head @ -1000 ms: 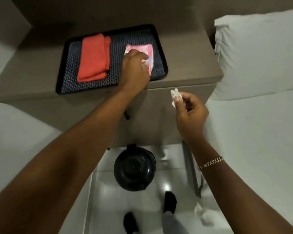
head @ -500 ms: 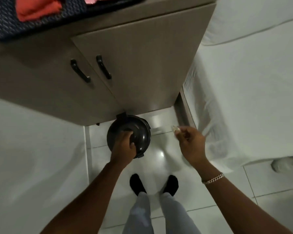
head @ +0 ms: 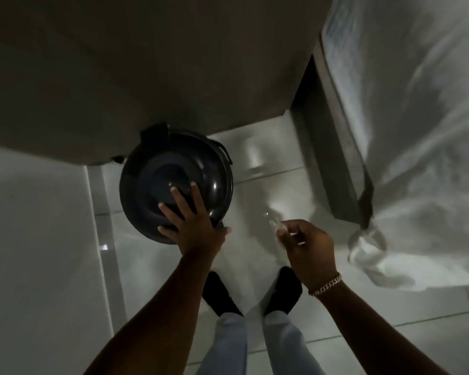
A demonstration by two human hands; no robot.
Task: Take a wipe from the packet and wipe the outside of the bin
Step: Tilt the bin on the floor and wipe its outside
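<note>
A round black bin with a domed lid stands on the white tiled floor, tucked against the foot of a cabinet. My left hand lies flat on the near side of its lid, fingers spread, thumb over the rim. To the right of the bin, my right hand pinches a small crumpled white wipe between thumb and fingertips, held in the air apart from the bin. The wipe packet is out of view.
The brown cabinet fills the top of the view above the bin. A bed with a white hanging sheet borders the right side. My feet in black socks stand just behind the bin.
The view has dropped lower, so the tray on the cabinet top is gone from sight. My left hand stays on the bin lid with fingers now spread. The right hand holds the wipe as before.
</note>
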